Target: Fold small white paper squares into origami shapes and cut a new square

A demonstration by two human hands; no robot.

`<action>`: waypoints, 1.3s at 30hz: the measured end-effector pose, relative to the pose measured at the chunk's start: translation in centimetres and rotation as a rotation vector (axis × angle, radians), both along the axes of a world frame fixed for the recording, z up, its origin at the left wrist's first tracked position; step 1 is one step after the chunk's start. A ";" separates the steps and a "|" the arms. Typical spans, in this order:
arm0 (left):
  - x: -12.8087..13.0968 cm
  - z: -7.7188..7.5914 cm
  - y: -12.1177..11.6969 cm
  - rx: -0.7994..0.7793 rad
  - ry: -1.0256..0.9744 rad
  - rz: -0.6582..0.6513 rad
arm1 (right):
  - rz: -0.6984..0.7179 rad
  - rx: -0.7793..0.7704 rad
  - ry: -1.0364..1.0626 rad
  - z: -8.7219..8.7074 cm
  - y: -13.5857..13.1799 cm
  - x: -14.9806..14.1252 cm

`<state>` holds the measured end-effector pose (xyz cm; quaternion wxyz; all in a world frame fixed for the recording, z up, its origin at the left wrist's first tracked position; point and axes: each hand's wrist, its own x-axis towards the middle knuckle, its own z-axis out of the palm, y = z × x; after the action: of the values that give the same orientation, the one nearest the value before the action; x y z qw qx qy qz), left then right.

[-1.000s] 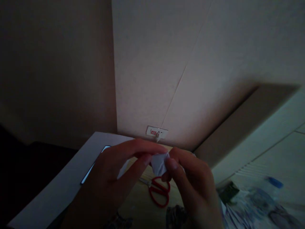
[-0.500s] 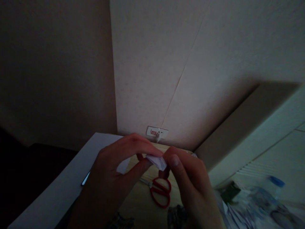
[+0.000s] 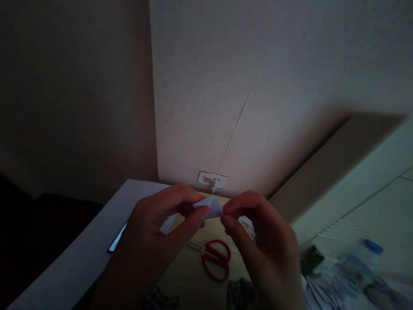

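In dim light, both my hands hold a small folded piece of white paper (image 3: 211, 206) in the air over a wooden table (image 3: 190, 275). My left hand (image 3: 155, 237) pinches its left side between thumb and fingers. My right hand (image 3: 261, 241) pinches its right tip with thumb and forefinger. A pair of red-handled scissors (image 3: 214, 258) lies on the table just below my hands, apart from them.
A white board or sheet (image 3: 80, 258) lies at the left with a phone edge (image 3: 116, 239) on it. A wall socket (image 3: 212, 179) sits behind the table. At the right are a blue-capped plastic bottle (image 3: 368, 249), crumpled plastic and papers (image 3: 338, 280).
My hands have turned the paper and lifted it slightly; the right hand has shifted from covering it to pinching its right tip. The scissors have not moved.
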<state>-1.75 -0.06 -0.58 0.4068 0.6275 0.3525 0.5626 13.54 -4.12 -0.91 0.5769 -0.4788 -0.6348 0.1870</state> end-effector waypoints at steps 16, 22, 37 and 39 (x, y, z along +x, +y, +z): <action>0.1 -0.1 0.0 0.006 0.072 -0.022 | -0.079 0.108 -0.123 0.5 0.1 0.2; 0.2 -0.1 -0.1 -0.022 0.057 0.011 | -0.087 0.110 -0.171 0.5 0.2 0.2; -0.3 -0.3 0.2 -0.028 0.023 -0.105 | -0.040 0.159 -0.188 0.3 0.7 0.0; -0.5 -0.2 0.4 0.011 0.031 -0.124 | -0.006 0.152 -0.198 0.3 0.8 -0.1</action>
<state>-2.30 0.31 -0.83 0.4318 0.6592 0.3160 0.5283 13.45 -3.35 -0.61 0.5466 -0.4518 -0.6995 0.0883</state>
